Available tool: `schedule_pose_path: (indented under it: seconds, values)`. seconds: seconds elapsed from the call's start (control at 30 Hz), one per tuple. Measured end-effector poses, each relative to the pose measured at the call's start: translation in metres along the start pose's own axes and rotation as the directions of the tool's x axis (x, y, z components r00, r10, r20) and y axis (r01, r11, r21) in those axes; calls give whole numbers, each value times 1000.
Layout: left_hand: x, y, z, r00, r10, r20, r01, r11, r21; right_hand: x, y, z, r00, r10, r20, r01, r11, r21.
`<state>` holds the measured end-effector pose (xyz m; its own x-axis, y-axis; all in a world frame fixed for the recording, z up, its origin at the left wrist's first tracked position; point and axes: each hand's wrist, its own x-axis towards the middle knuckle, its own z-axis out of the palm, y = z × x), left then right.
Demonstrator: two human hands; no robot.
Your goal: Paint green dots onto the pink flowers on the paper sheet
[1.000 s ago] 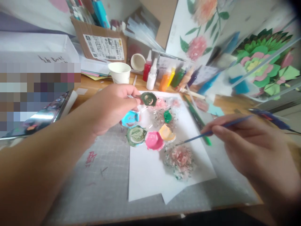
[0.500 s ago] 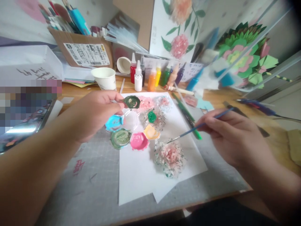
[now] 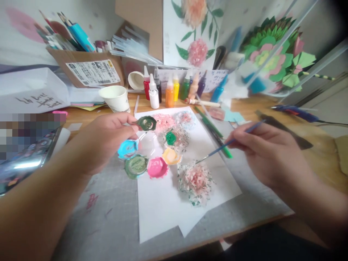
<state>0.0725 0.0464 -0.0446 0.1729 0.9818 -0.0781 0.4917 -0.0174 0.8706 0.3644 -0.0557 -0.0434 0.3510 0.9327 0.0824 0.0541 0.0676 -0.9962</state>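
Background bottles [image 3: 170,93] appear farther left; brush [image 3: 214,151] stays gripped.

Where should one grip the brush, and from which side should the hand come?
The brush is probably best pinched on its slim blue handle, from the right, where the right hand holds it. It slants: its tip points down and left at the nearest flower, while the handle rises rightward, so this grip stays off the tip.

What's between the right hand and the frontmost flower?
Head view: the blue paintbrush slants from the right hand toward the flower, above white paper and a green-ended stick.
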Motion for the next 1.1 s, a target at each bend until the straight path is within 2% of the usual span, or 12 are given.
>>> schedule_pose_path:
  seconds: [0.1,0.23,0.4,0.57,0.67,0.8,0.97,1.1]
  values:
    - [-1,0,-1,998,-31,52,34,998,-54,-2,-1,0,1000,12,5,-12,1000,22]
    - [-1,2,1,996,-66,60,71,993,-97,-3,1,0,999,5,52,-5,1000,-2]
    - [-1,3,3,997,-50,52,55,995,-79,-4,1,-6,1000,-16,-25,16,1000,-13]
    - [-1,3,3,997,-51,65,57,994,-98,-9,1,-6,995,-41,92,47,997,-67]
    - [-1,2,2,997,-50,64,55,995,-79,-8,2,-6,997,-59,55,66,991,-120]
    - [-1,2,1,997,-49,63,53,996,-66,-7,2,-7,997,-81,15,81,994,-67]
    - [-1,3,2,998,-44,54,46,998,-48,-9,3,-7,991,-38,126,54,991,-121]
    - [-1,3,2,998,-41,54,44,998,-48,-9,4,-8,996,-50,78,53,998,-45]
